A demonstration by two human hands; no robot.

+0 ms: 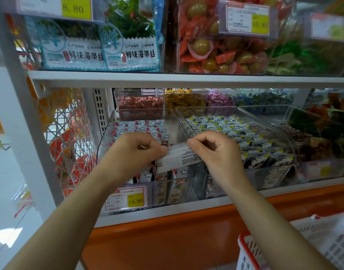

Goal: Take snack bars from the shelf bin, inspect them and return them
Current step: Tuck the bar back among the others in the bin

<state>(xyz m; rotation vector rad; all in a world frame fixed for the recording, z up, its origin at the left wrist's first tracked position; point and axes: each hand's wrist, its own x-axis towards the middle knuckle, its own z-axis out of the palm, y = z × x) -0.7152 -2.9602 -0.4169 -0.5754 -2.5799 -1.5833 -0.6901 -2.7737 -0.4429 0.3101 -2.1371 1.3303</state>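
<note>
A white-wrapped snack bar (178, 157) with small black print is held level in front of a clear shelf bin (109, 131). My left hand (137, 151) grips its left end with curled fingers. My right hand (216, 149) pinches its right end between thumb and fingers. The bin behind holds several similar small packs (147, 126) with red and white wrappers. Part of the bar is hidden under my fingers.
A second clear bin (280, 121) of black, white and yellow packs sits to the right. A yellow price tag (135, 200) reading 15.80 hangs on the shelf front. A red-and-white basket (311, 244) stands at the lower right. Upper shelf (186, 78) overhangs the bins.
</note>
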